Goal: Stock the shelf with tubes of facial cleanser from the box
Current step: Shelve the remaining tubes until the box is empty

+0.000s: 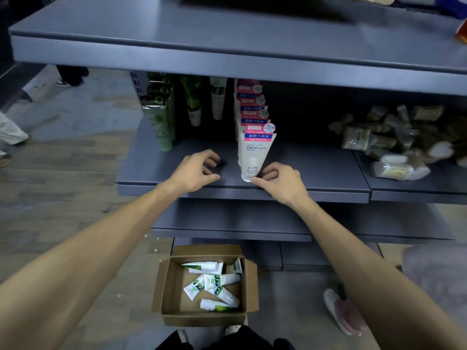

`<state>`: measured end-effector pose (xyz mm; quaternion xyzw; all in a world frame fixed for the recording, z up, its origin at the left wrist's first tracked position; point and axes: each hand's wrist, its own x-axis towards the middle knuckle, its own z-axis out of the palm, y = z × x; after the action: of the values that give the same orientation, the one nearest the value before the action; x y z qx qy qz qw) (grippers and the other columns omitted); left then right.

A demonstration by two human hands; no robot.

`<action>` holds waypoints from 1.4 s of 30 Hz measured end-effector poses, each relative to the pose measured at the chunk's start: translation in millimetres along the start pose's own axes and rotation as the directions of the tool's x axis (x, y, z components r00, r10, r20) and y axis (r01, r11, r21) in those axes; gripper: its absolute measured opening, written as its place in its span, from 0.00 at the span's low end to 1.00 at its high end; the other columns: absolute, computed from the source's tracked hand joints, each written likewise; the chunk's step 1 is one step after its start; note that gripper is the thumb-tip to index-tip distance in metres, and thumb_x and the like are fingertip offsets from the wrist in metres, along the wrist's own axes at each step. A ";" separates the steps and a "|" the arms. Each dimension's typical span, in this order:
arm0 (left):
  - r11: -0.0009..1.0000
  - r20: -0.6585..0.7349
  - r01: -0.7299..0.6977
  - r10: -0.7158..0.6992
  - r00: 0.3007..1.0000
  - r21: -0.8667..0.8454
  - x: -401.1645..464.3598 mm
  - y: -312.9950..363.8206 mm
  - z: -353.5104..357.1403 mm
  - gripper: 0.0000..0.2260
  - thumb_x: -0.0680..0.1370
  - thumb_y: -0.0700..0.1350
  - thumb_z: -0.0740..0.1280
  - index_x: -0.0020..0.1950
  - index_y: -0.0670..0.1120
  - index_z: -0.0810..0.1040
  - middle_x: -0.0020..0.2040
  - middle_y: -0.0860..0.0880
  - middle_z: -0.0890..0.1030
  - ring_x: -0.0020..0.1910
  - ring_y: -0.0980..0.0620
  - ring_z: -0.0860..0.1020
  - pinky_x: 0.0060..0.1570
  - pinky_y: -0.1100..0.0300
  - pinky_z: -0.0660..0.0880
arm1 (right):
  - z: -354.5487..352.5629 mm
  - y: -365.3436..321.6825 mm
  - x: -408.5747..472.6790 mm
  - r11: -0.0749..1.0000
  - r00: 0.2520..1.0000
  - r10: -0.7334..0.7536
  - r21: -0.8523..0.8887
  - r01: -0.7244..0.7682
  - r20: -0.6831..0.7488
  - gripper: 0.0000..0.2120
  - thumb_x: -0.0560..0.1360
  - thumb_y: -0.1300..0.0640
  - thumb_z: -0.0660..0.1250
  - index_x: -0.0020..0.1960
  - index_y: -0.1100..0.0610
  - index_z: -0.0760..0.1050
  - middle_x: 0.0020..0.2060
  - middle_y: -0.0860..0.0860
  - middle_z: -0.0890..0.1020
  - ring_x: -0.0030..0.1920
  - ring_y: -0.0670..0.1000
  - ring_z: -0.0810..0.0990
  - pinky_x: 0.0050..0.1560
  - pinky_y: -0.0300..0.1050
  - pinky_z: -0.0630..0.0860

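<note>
Lying in the box [166, 286]: six tubes [211, 281].

grey shelf [316, 170], pink-and-white tube [255, 152], brown box [174, 281]

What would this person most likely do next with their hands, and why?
Probably let go of the front pink-topped tube, which the right hand pinches at its cap as it stands on the shelf, then reach down to the box, where white-and-green tubes remain. The left hand holds nothing.

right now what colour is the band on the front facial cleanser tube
Pink with a blue strip, on the front tube; head view.
</note>
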<state>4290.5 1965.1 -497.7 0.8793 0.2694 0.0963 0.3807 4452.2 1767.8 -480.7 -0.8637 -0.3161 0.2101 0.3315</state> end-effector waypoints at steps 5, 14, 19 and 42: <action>0.998 0.020 -0.064 0.064 0.998 -0.017 -39.3 -17.0 6.7 0.15 0.73 0.47 0.73 0.58 0.51 0.76 0.52 0.53 0.81 0.44 0.57 0.82 0.49 0.56 0.80 | 45.5 1.3 -33.1 0.998 0.998 0.050 -0.028 -0.049 0.031 0.20 0.68 0.42 0.76 0.53 0.52 0.78 0.43 0.44 0.83 0.46 0.44 0.81 0.50 0.40 0.79; 0.923 0.083 -0.217 0.201 0.976 0.316 -114.4 -78.3 50.7 0.12 0.75 0.51 0.66 0.57 0.52 0.73 0.51 0.55 0.78 0.48 0.52 0.79 0.44 0.52 0.77 | 128.1 20.1 -78.1 0.977 0.991 0.132 -0.171 -0.124 0.037 0.19 0.69 0.43 0.75 0.54 0.53 0.77 0.42 0.47 0.82 0.47 0.49 0.82 0.55 0.49 0.79; 0.954 0.192 -0.110 0.057 0.980 0.278 -140.8 -132.6 89.1 0.12 0.74 0.50 0.68 0.56 0.52 0.74 0.52 0.53 0.79 0.49 0.50 0.80 0.45 0.51 0.78 | 167.5 51.7 -93.7 0.957 0.971 0.232 -0.193 -0.216 0.063 0.20 0.70 0.43 0.75 0.54 0.55 0.77 0.37 0.45 0.80 0.44 0.46 0.80 0.52 0.42 0.78; 0.837 0.528 0.407 -0.547 0.650 0.367 -182.4 -332.2 327.4 0.17 0.72 0.47 0.72 0.60 0.52 0.73 0.58 0.50 0.79 0.56 0.48 0.77 0.56 0.51 0.76 | 366.2 289.7 -85.6 0.807 0.822 0.318 -0.590 0.028 0.473 0.15 0.75 0.53 0.69 0.59 0.59 0.74 0.57 0.59 0.79 0.57 0.62 0.77 0.51 0.49 0.72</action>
<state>4127.6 1850.8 -957.3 0.7941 0.3624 -0.3284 0.3608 4299.3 1702.1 -925.3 -0.8468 -0.3758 0.3705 -0.0667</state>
